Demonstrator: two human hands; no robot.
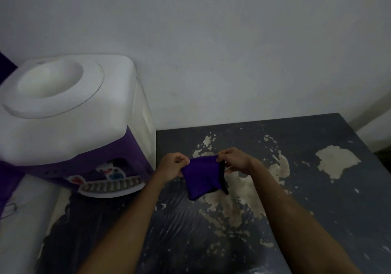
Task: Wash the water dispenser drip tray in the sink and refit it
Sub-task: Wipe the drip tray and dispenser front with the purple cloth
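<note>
Your left hand [172, 164] and right hand [233, 160] each pinch a top corner of the purple cloth [203, 176] with curled fingers. The drip tray [112, 187] sits in the water dispenser [69, 112], far left. The cloth could slip if you let go. The dark worktop [317, 199] is peeling, by a plain wall.

Dark, paint-flaked table [317, 199] with white-and-purple water dispenser [69, 125] at its left end.

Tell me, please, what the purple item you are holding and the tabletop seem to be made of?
The purple cloth looks like soft matte fabric: it hangs limp between both hands. The tabletop seems a hard board under dark, slightly glossy paint or film, flaked off to pale patches.
</note>
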